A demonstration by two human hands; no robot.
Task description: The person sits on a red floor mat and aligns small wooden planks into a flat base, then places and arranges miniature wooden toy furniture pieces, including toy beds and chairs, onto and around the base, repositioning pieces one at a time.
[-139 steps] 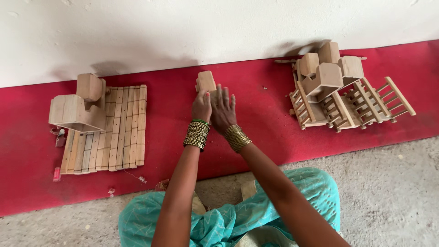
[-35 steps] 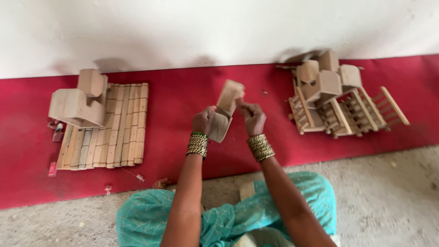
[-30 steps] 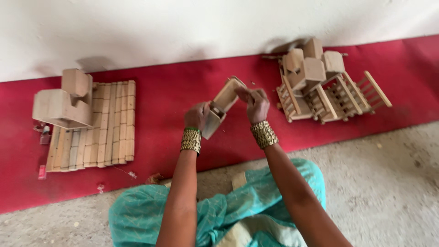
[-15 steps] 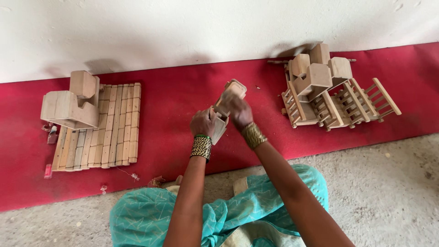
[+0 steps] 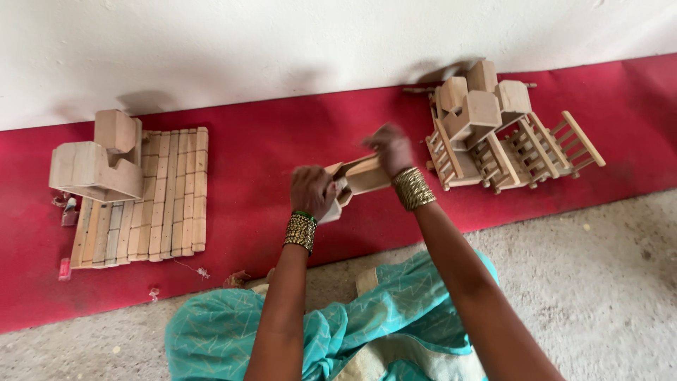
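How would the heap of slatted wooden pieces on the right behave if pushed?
The heap of slatted wooden pieces is loosely stacked, so it would likely topple or scatter. Each piece looks stiff and light. Thin rungs may snag together, and the red mat probably resists sliding.

wooden piece [image 5: 361,176]: bare pale wood, matt
slat mat [image 5: 151,194]: unfinished wood
carpet [image 5: 268,141]: red cloth, fuzzy
floor [image 5: 599,282]: rough grey concrete
bangles [image 5: 412,188]: shiny metal

Red mat [image 5: 268,152], flat row of wooden slats [image 5: 151,194] left, heap of wooden racks [image 5: 504,130] right.
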